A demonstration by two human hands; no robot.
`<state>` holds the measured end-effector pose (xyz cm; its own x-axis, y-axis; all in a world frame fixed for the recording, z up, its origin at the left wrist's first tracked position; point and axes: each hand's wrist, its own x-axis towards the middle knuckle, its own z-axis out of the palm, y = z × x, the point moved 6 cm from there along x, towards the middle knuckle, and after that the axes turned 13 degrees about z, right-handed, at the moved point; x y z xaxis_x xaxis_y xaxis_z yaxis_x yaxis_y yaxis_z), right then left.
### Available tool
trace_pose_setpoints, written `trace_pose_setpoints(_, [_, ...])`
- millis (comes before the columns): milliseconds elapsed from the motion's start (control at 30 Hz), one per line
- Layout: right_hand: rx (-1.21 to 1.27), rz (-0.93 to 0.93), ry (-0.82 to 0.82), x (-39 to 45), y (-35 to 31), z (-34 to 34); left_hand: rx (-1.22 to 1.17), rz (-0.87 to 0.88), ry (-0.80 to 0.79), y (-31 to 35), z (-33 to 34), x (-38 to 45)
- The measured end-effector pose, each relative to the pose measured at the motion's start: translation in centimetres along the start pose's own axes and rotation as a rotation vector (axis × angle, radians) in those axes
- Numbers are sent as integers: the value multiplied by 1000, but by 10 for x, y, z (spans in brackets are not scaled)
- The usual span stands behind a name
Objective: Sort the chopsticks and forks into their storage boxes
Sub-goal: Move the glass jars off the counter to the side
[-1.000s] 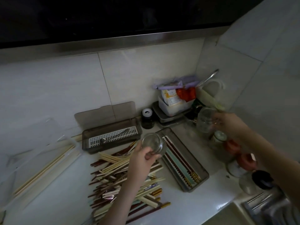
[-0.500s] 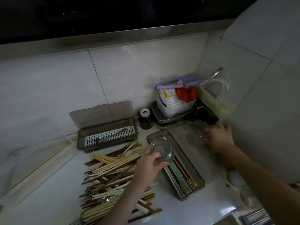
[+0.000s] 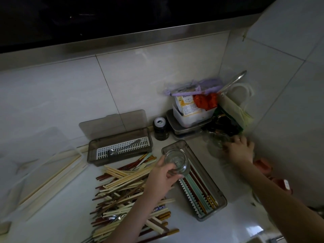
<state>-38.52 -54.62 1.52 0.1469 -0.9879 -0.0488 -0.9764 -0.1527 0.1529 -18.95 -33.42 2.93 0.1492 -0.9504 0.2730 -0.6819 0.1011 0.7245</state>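
The pale surface carries a loose pile of chopsticks at centre. Left of it lies a clear storage box holding a few pale chopsticks; behind the pile a grey storage box with a white grate holds one metal utensil; to the right an angled grey box holds coloured chopsticks. The left hand grips a glass jar above that box. The right hand clasps a second glass in the corner.
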Motion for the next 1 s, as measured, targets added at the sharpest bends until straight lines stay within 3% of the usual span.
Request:
trace_pose_setpoints(267, [-17, 7, 5, 10, -6, -1, 21, -6, -17, 1, 0, 2])
trace_pose_setpoints(433, [168, 22, -106, 13, -6, -5, -10, 6, -2, 3, 1, 4])
trace_pose_setpoints(500, [391, 49, -70, 12, -3, -20, -10, 2, 7, 5, 0, 5])
trace_pose_setpoints(600, [1009, 141, 74, -3, 2, -57, -12, 5, 20, 8, 0, 8])
trace_pose_setpoints(667, [1188, -78, 176, -29, -13, -91, -26, 9, 32, 11, 1, 9])
trace_pose_setpoints(733, [1024, -500, 154, -64, -45, -109, -30, 23, 42, 17, 1, 10])
trace_pose_setpoints(800, [657, -717, -29, -95, -73, -98, -41, 34, 61, 25, -1, 12])
trace_pose_setpoints(867, [348, -687, -123, -110, -80, -78, -47, 43, 76, 32, -3, 14])
trace_pose_setpoints(1000, [332, -598, -78, -114, -76, -77, -61, 36, 81, 42, -6, 11])
